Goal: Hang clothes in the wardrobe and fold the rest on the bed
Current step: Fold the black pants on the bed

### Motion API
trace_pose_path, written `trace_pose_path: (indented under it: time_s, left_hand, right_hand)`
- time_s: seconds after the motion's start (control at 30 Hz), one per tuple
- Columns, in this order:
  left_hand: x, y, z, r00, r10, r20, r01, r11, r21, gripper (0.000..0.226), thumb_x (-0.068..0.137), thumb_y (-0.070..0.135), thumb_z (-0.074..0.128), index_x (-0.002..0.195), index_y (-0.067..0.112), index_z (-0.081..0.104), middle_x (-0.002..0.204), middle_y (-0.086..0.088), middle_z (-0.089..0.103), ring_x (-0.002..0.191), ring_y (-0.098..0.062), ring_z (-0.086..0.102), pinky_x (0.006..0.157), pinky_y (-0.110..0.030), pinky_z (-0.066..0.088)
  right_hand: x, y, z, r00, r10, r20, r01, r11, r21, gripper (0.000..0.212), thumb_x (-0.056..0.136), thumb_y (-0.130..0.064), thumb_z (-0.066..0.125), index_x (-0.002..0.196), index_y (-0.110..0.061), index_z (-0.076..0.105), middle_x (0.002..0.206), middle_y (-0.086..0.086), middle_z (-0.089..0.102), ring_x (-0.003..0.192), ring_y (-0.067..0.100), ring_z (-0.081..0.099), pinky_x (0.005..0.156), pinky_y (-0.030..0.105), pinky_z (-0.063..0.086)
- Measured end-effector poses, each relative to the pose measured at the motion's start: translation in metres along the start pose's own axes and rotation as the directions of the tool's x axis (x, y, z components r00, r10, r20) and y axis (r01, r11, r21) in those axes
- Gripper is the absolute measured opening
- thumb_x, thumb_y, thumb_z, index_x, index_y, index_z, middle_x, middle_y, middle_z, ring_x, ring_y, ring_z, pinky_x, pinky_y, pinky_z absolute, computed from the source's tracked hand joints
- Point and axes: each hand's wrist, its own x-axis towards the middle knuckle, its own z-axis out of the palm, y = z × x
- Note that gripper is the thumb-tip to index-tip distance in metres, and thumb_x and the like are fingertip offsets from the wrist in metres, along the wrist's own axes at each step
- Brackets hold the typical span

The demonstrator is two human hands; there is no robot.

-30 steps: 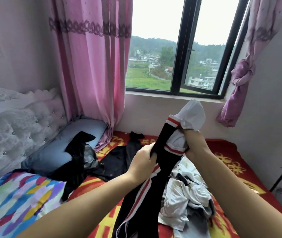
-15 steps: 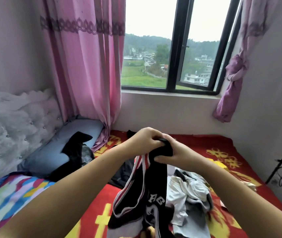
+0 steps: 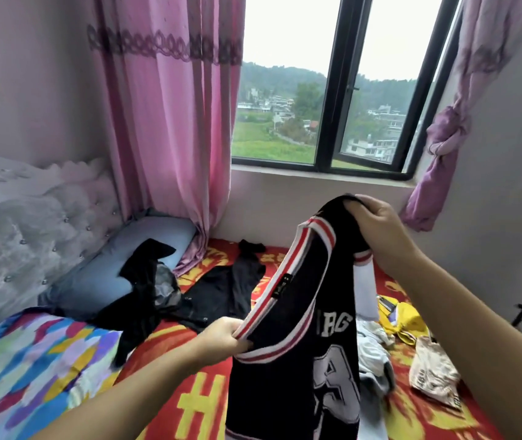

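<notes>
Jersey: we've got a black jersey up in the air over the bed, white and red striped trim on the edges, white lettering and a big number on the part hanging down toward us.
Right hand: our right hand is the high one, fingers curled over a bunched black corner of the jersey at the top, thumb side tucked in the cloth. The fabric drops straight below those fingers.
Left hand: our left hand sits lower and to the left, fingers pressed together and pinching the striped trim, with the edge running up from them toward the right hand.
Between the hands: the trimmed edge is stretched in a slanted line, so the jersey hangs tilted, lower end at the left fingers.
Under the jersey: a pile of pale clothes on the red and yellow bedcover, just right of the hanging cloth.
Right of the pile: something yellow and a cream printed piece, below the right forearm.
Beyond the left fingers: a black garment spread flat on the cover, and another dark garment draped over a blue pillow.
Near left: a multicoloured blanket.
Background: pink curtain and window.
</notes>
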Motion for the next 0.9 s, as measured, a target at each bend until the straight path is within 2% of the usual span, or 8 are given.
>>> trace_pose_path:
  time_s: [0.17, 0.3, 0.37, 0.47, 0.53, 0.67, 0.77, 0.9]
  left_hand:
    - [0.008, -0.007, -0.048, 0.959, -0.179, -0.221, 0.036, 0.847, -0.531, 0.017, 0.099, 0.019, 0.05, 0.091, 0.008, 0.061, 0.077, -0.006, 0.052, 0.064, -0.01, 0.05, 0.054, -0.021, 0.041]
    - [0.02, 0.015, -0.085, 0.925, -0.093, -0.369, -0.062, 0.92, -0.387, 0.027, 0.098, 0.021, 0.051, 0.095, 0.001, 0.068, 0.087, -0.017, 0.067, 0.08, -0.022, 0.06, 0.075, -0.032, 0.046]
    - [0.02, 0.028, -0.099, 0.952, -0.04, -0.304, -0.094, 0.906, -0.412, 0.034, 0.092, 0.033, 0.058, 0.096, 0.003, 0.073, 0.096, -0.02, 0.072, 0.085, -0.027, 0.067, 0.078, -0.031, 0.053]
    - [0.015, 0.048, -0.126, 0.982, 0.064, -0.179, -0.129, 0.916, -0.379, 0.056, 0.072, 0.062, 0.07, 0.095, 0.011, 0.076, 0.097, -0.015, 0.073, 0.083, -0.022, 0.071, 0.068, -0.024, 0.055]
    - [0.012, 0.057, -0.145, 0.991, 0.107, -0.083, -0.128, 0.943, -0.308, 0.068, 0.065, 0.071, 0.069, 0.1, 0.012, 0.075, 0.101, -0.015, 0.072, 0.088, -0.023, 0.071, 0.072, -0.025, 0.055]
    - [0.003, 0.066, -0.17, 0.977, 0.175, 0.122, -0.156, 0.977, -0.148, 0.065, 0.076, 0.066, 0.064, 0.122, 0.02, 0.066, 0.12, -0.011, 0.067, 0.111, -0.028, 0.064, 0.094, -0.033, 0.051]
    - [-0.003, 0.068, -0.174, 0.968, 0.118, 0.222, -0.093, 0.988, -0.121, 0.06, 0.076, 0.051, 0.074, 0.126, 0.021, 0.062, 0.123, -0.015, 0.064, 0.113, -0.033, 0.061, 0.102, -0.045, 0.045]
    - [-0.01, 0.065, -0.169, 0.989, 0.06, 0.134, -0.032, 0.978, -0.204, 0.052, 0.075, 0.038, 0.079, 0.117, 0.009, 0.065, 0.116, -0.024, 0.062, 0.102, -0.03, 0.059, 0.101, -0.05, 0.042]
  right_hand:
    - [0.008, 0.01, -0.04, 0.992, -0.115, -0.056, 0.082, 0.909, -0.41, 0.02, 0.092, -0.012, 0.056, 0.075, -0.02, 0.063, 0.071, -0.007, 0.063, 0.067, 0.006, 0.055, 0.059, 0.007, 0.041]
    - [-0.006, 0.02, -0.055, 0.968, 0.044, 0.247, 0.095, 0.848, -0.521, 0.008, 0.087, -0.022, 0.068, 0.08, -0.022, 0.071, 0.077, -0.008, 0.071, 0.071, 0.002, 0.062, 0.068, 0.01, 0.046]
    - [-0.015, 0.021, -0.055, 0.918, 0.174, 0.357, 0.033, 0.862, -0.506, 0.006, 0.085, -0.029, 0.069, 0.082, -0.028, 0.074, 0.08, -0.011, 0.073, 0.072, -0.002, 0.064, 0.067, 0.008, 0.046]
    - [-0.022, 0.02, -0.062, 0.781, 0.398, 0.481, -0.097, 0.838, -0.536, 0.029, 0.078, -0.048, 0.069, 0.093, -0.024, 0.075, 0.089, -0.009, 0.073, 0.078, 0.005, 0.067, 0.066, 0.015, 0.048]
    - [-0.022, 0.02, -0.07, 0.73, 0.458, 0.508, -0.109, 0.811, -0.574, 0.042, 0.076, -0.052, 0.073, 0.092, -0.013, 0.072, 0.077, -0.001, 0.066, 0.065, 0.01, 0.059, 0.057, 0.02, 0.044]
    - [-0.016, 0.02, -0.078, 0.79, 0.382, 0.479, -0.141, 0.874, -0.465, 0.046, 0.071, -0.043, 0.074, 0.097, -0.005, 0.068, 0.086, 0.01, 0.066, 0.076, 0.017, 0.06, 0.069, 0.034, 0.047]
    - [-0.014, 0.024, -0.079, 0.854, 0.306, 0.42, -0.162, 0.924, -0.346, 0.043, 0.067, -0.042, 0.074, 0.097, -0.011, 0.07, 0.093, 0.011, 0.07, 0.081, 0.017, 0.065, 0.073, 0.029, 0.053]
    - [-0.009, 0.026, -0.075, 0.909, 0.286, 0.302, -0.204, 0.939, -0.275, 0.043, 0.07, -0.047, 0.071, 0.096, -0.013, 0.075, 0.089, 0.007, 0.074, 0.075, 0.013, 0.068, 0.065, 0.02, 0.055]
